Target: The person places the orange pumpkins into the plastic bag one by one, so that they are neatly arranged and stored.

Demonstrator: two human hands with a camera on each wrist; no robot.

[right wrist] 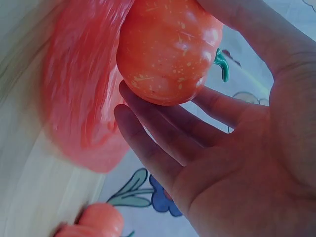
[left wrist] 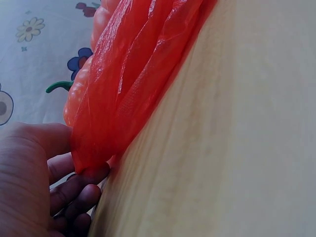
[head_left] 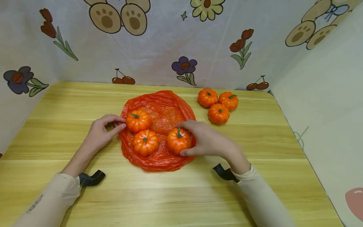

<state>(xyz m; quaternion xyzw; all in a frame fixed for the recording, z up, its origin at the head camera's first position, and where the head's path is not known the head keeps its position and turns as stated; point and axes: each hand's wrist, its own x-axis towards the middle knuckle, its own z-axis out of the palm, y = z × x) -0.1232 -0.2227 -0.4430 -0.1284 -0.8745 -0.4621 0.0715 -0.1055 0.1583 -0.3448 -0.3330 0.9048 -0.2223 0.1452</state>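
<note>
An orange toy pumpkin (head_left: pixel 179 141) with a green stem is held by my right hand (head_left: pixel 208 138), thumb on its near side and fingers around the far side. It is over the right part of a red plastic bag (head_left: pixel 167 165) spread open on the table. Inside the bag's left part are two more pumpkins, one with a curved stem (head_left: pixel 138 121) and one nearer me (head_left: pixel 146 142). My left hand (head_left: pixel 99 130) pinches the bag's left rim; the left wrist view shows the thin red plastic (left wrist: pixel 123 94) between thumb and fingers.
Three more pumpkins (head_left: pixel 218 114) stand in a cluster behind and right of the bag, on the wooden table (head_left: pixel 175 201). A patterned cloth (head_left: pixel 158 50) hangs along the table's back edge. A pale wall (head_left: pixel 320 110) borders the right side.
</note>
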